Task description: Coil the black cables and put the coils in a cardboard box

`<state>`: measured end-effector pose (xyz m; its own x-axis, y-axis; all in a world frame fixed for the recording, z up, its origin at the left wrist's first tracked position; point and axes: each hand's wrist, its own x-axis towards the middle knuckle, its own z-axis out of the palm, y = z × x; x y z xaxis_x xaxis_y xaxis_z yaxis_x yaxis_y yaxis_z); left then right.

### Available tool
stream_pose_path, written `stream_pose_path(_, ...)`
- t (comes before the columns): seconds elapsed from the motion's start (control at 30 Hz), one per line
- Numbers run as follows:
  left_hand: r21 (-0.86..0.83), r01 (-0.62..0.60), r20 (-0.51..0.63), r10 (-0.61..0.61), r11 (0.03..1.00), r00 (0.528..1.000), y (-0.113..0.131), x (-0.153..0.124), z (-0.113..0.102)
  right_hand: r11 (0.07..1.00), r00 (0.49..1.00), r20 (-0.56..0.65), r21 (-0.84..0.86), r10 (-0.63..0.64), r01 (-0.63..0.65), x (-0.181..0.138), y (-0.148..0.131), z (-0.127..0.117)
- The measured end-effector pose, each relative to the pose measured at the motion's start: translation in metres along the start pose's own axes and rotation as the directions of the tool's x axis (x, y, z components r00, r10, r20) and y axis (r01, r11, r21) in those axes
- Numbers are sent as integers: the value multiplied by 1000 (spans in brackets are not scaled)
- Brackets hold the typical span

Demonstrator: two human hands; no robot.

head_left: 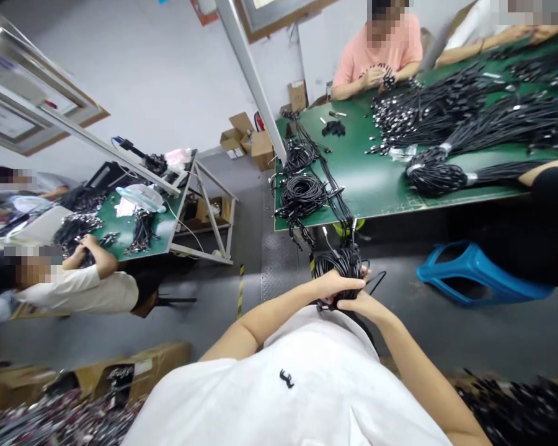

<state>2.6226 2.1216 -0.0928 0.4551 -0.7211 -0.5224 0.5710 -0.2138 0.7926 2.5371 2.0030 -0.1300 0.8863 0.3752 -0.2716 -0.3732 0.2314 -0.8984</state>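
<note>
Close in front of my body I hold a coiled bundle of black cable (338, 265), with a few silver connector ends sticking up from it. My left hand (337, 283) lies across the near side of the coil, its fingers closed round it. From the right, my right hand (363, 305) grips the lower part of the same coil. A loose black loop stands out beside the right fingers. Just beyond, more black cable coils (303, 193) rest on the corner of the green table (353, 164), and several strands hang over its edge.
A blue plastic stool (481, 272) stands to the right. Long bundles of black cables (446, 124) cover much of the green table, where a person in pink (385, 52) works. Another green workbench (165, 232) is at the left. Cardboard boxes (260, 148) lie on the floor.
</note>
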Motion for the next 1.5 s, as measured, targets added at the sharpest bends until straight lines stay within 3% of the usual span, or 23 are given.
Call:
stream_pose_path(0.13,25,9,36,-10,1000,999,28,34,-28,989,991,95,-121,97,-85,32,-33,-44)
stream_pose_path(0.2,57,25,75,-29,998,997,38,53,-39,989,974,177,-69,143,-133,41,-40,-60)
stream_pose_path(0.27,77,81,116,-89,994,989,46,79,-47,987,977,166,72,131,-145,48,-42,-73)
stream_pose_path(0.33,84,211,190,-224,974,956,52,110,-53,972,993,-29,209,116,-107,57,-45,-84)
stream_pose_path(0.43,68,305,284,-312,950,907,61,155,-64,971,900,-419,237,123,-23,78,-54,-100)
stream_pose_path(0.5,2,233,284,-224,973,932,69,176,-80,987,845,-523,154,112,-35,98,-67,-112)
stream_pose_path(0.6,-113,144,178,-123,983,976,82,190,-122,982,826,-548,-39,133,-184,133,-94,-130)
stream_pose_path(0.73,-172,100,-43,-109,980,993,89,192,-199,809,803,-559,-364,206,-461,195,-130,-152)
stream_pose_path(0.87,-167,12,-266,-57,986,962,87,185,-261,671,847,-511,-578,148,-465,274,-169,-168)
stream_pose_path(0.93,-158,-22,-324,-30,987,946,86,180,-280,586,860,-496,-665,117,-463,316,-193,-169)
stream_pose_path(1.07,-195,-24,-359,-49,980,932,81,174,-300,288,865,-488,-816,117,-500,399,-229,-151)
stream_pose_path(1.17,-238,-3,-350,-83,971,933,76,173,-305,119,861,-481,-857,167,-502,449,-222,-132)
stream_pose_path(1.27,-314,-48,-359,-71,948,931,80,175,-312,38,868,-423,-894,262,-447,476,-191,-121)
stream_pose_path(1.37,-421,-135,-401,-51,897,914,94,179,-321,10,876,-364,-922,317,-386,481,-162,-117)
stream_pose_path(1.5,-455,-54,-382,-140,889,914,109,187,-330,-39,884,-357,-931,300,-363,476,-151,-115)
